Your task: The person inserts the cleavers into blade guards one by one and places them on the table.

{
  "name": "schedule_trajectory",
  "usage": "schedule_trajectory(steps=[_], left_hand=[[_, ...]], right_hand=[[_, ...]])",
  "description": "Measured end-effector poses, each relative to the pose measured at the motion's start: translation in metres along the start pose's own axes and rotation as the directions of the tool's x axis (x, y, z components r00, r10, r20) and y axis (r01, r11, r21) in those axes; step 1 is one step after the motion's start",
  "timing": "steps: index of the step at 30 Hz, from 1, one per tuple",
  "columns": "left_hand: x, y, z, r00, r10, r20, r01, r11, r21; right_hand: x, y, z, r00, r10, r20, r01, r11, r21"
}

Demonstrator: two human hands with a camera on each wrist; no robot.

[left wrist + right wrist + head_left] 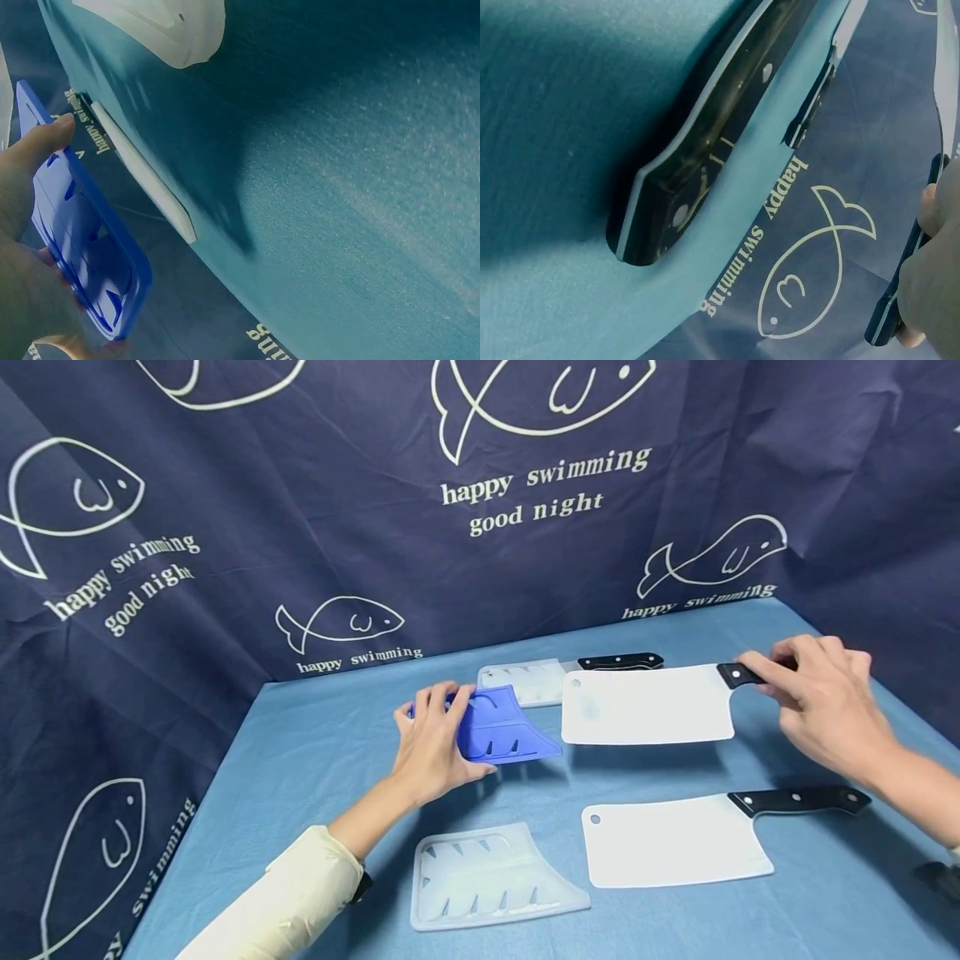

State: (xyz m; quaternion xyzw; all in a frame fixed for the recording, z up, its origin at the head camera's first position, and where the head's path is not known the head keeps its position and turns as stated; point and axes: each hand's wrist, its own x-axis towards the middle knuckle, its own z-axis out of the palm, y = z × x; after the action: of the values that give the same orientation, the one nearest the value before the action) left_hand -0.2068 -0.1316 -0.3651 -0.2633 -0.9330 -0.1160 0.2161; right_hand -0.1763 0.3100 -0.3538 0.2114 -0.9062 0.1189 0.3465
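Note:
My left hand grips a blue blade cover by its left end, thumb below and fingers over the top. In the left wrist view the blue cover is held up off the cloth. My right hand holds a cleaver by its black handle. The white blade is raised and points left, its front end close to the blue cover's tip. Seen from the right wrist, the fingers wrap the black handle, hiding part of it.
A second cleaver lies in front, beside a translucent blade cover. At the back lies a black-handled knife, its blade in a translucent cover. A blue cloth covers the table; dark fish-print curtains hang behind and left.

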Motion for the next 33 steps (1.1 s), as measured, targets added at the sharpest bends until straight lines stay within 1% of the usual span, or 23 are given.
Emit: schedule_trajectory(steps=[4,12,18,28,33], left_hand=[[0.001,0.0001,0.0003,1.0,0.002,0.001,-0.002,1.0,0.01],[0.0028,0.0018,-0.0007,1.0,0.009,-0.007,-0.009,1.0,-0.004],[0.0034,0.0004,0.0002,1.0,0.004,-0.014,-0.004,1.0,0.0],[0.0043,0.0002,-0.0023,1.0,0.014,-0.019,-0.014,1.0,0.015],[0.0049,0.0003,-0.0049,0.999,0.042,-0.023,-0.042,0.999,0.026]], right_hand=[[-0.0001,-0.0009,0.001,1.0,-0.021,-0.013,0.022,1.0,0.012],[-0.0002,-0.0039,0.0005,0.999,-0.038,-0.028,0.038,0.999,0.034],[0.0026,-0.0041,-0.0012,0.998,-0.032,-0.052,0.033,0.999,0.026],[0.0008,-0.0064,-0.0024,0.999,-0.022,-0.05,0.023,1.0,0.017],[0.0025,-0.007,-0.0024,0.999,-0.036,-0.038,0.036,0.999,0.012]])
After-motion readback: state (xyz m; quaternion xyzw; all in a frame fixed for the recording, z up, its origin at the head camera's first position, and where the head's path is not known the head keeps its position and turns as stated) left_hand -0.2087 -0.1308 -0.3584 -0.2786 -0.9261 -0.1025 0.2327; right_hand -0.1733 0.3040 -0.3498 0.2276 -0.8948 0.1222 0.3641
